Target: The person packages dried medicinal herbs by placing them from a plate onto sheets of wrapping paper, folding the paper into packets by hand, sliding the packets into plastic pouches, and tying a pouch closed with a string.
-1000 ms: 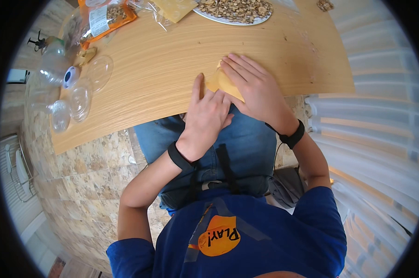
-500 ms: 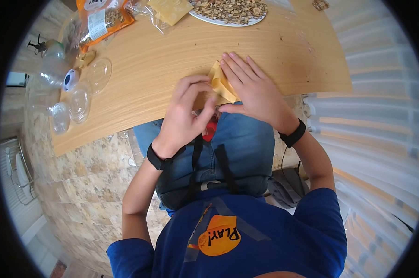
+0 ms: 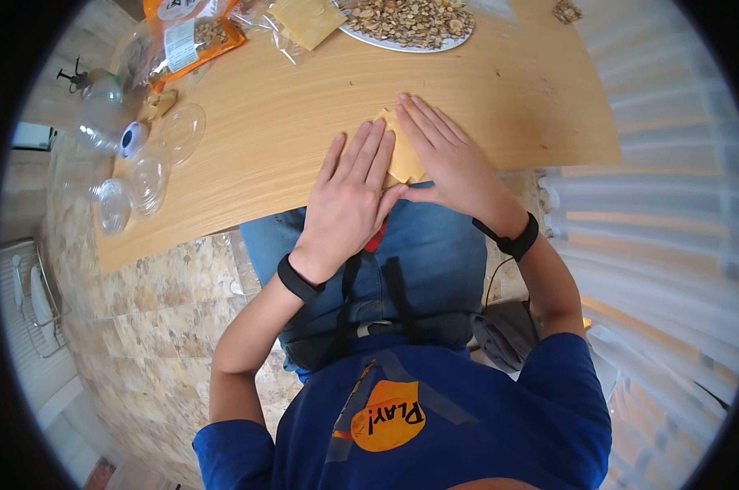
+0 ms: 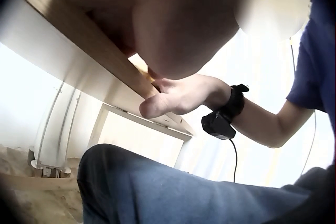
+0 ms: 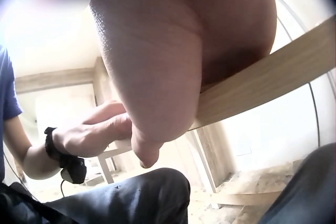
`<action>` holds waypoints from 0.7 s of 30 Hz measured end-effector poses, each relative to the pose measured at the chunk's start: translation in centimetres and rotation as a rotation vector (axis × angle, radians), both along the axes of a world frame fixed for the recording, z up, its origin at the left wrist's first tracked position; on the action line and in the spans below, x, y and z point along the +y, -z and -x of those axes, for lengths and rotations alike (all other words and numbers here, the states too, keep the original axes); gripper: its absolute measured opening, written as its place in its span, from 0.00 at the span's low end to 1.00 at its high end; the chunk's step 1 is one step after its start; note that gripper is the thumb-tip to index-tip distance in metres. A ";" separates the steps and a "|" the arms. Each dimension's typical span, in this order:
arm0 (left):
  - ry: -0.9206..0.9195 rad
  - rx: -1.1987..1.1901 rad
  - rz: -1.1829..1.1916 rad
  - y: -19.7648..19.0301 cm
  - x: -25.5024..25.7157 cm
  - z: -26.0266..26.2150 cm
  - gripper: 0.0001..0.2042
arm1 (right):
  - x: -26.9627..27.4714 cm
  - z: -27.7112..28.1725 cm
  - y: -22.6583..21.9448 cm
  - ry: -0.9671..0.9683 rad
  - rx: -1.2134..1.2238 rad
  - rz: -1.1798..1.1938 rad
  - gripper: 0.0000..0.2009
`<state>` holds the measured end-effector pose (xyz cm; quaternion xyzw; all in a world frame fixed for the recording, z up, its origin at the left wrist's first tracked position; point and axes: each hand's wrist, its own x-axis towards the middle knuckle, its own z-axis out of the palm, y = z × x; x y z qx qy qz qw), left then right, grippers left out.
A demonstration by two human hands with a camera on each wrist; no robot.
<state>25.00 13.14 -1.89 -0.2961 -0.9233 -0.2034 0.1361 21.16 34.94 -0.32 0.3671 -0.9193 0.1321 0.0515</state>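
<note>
A folded piece of yellow paper (image 3: 404, 159) lies on the wooden table (image 3: 263, 147) by its front edge, partly hidden under both hands. In the head view my left hand (image 3: 343, 200) rests with straight fingers on the paper's left side. Across its right side lies my right hand (image 3: 455, 167), fingers extended and pointing away from the body. The two thumbs come close together at the table edge. Both wrist views look from below: the right hand (image 4: 181, 95) shows by the table edge in the left one, and the left hand (image 5: 97, 129) in the right one.
Flaky cereal mix fills a white plate (image 3: 418, 49) at the back. Beside it lie yellow squares (image 3: 304, 23) in clear plastic and an orange bag (image 3: 181, 45). On the left stand clear plastic cups (image 3: 149, 186), a round white-and-dark piece (image 3: 132, 140) and a spray bottle (image 3: 100, 98).
My left hand lifted off the paper with bent fingers, then came back down flat on its left side. The paper's raised fold now lies flatter. My right hand stays on the paper.
</note>
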 end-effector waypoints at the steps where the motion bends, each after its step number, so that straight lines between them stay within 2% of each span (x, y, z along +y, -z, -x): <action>1: 0.012 0.007 -0.009 0.0 -0.4 0.2 0.31 | -0.1 -0.2 0.2 0.022 0.013 0.020 0.52; 5: 0.030 -0.041 -0.094 -0.9 -1.3 0.8 0.27 | -0.3 -0.4 0.1 0.055 0.036 0.020 0.51; 7: 0.021 -0.057 -0.199 -1.2 -1.6 1.2 0.22 | -0.3 -0.5 0.1 0.055 0.032 0.027 0.51; 10: -0.032 -0.076 -0.331 -0.2 -2.3 1.7 0.20 | -0.1 -0.4 0.3 0.053 0.030 0.042 0.51; 15: -0.045 -0.079 -0.408 -0.1 -2.6 1.9 0.16 | -0.2 -0.4 0.3 0.044 0.006 0.082 0.50; 21: 0.023 -0.177 -0.472 -1.3 -2.6 3.6 0.13 | -0.1 -0.5 0.2 0.049 -0.004 0.100 0.50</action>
